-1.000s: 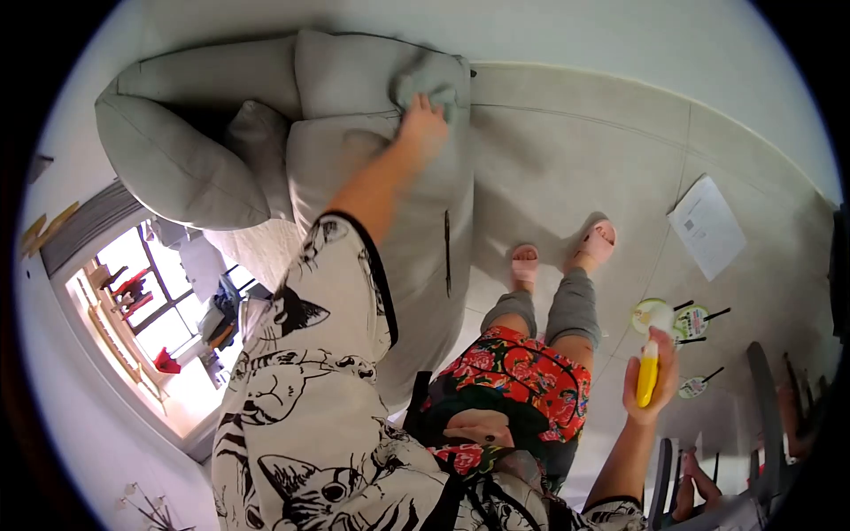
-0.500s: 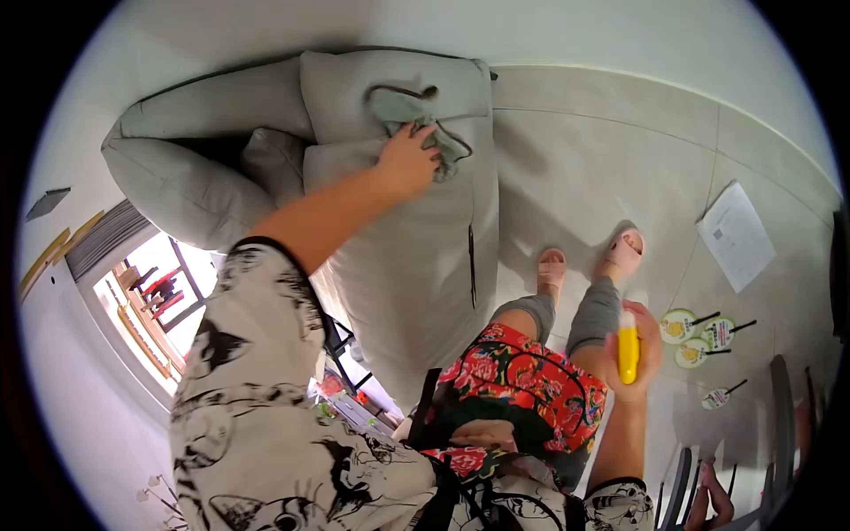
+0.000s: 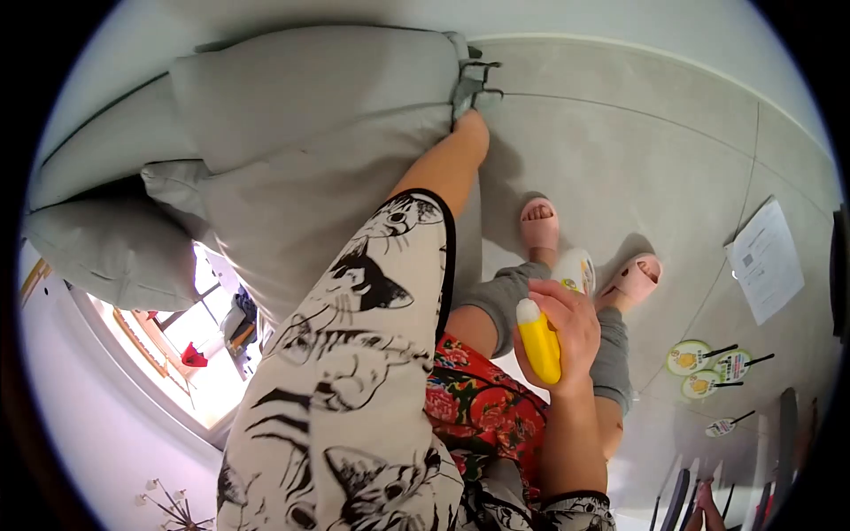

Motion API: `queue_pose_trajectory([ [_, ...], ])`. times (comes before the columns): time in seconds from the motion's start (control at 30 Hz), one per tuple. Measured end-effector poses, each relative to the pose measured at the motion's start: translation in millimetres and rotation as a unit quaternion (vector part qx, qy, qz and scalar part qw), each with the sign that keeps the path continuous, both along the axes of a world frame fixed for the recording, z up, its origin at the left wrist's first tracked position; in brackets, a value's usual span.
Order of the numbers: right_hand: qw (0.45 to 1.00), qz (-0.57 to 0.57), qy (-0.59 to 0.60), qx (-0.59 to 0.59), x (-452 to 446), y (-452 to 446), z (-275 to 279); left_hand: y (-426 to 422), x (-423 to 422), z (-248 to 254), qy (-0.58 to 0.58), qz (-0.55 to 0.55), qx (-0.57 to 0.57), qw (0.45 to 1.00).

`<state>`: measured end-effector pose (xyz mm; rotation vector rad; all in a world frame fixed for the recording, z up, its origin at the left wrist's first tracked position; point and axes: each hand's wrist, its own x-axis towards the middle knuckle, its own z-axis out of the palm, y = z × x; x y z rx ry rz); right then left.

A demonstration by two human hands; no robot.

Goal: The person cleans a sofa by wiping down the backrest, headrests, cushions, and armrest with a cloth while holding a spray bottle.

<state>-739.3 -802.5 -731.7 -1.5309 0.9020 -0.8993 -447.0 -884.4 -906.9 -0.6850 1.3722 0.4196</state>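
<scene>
At the sofa's right side edge, near its far corner, my left hand (image 3: pixel 471 126) is closed on a grey-green cloth (image 3: pixel 469 90) with dark edging. Its fingers are largely hidden, and the cloth lies against the side of the grey sofa (image 3: pixel 328 97). In front of my legs, my right hand (image 3: pixel 577 332) grips a spray bottle with a yellow top (image 3: pixel 540 347) and a white tip. Part of a white, labelled body shows behind the fingers.
Pink slippers (image 3: pixel 539 223) are on my feet on the tiled floor. To the right lie a printed sheet (image 3: pixel 768 259) and several round hand fans (image 3: pixel 689 357). Dark chair parts (image 3: pixel 784 442) stand at the lower right. A grey cushion (image 3: pixel 119 252) rests on the sofa's left.
My left hand and the cloth have moved from the sofa's top to its right side edge. My right hand has come left with the bottle, which is now tilted. The view has shifted.
</scene>
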Motion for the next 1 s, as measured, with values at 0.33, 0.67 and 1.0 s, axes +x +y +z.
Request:
queue_pose_trajectory([
  [0.33, 0.999, -0.029, 0.035, 0.019, -6, -10, -4, 9, -2, 240, 0.079, 0.087, -0.087, 0.989],
  [0.67, 0.997, -0.02, 0.043, 0.054, -4, -30, -1, -6, 26, 343, 0.198, 0.105, -0.197, 0.954],
  [1.0, 0.996, -0.029, 0.052, 0.062, -17, -39, -3, -91, 42, 120, -0.001, 0.05, -0.198, 0.979],
])
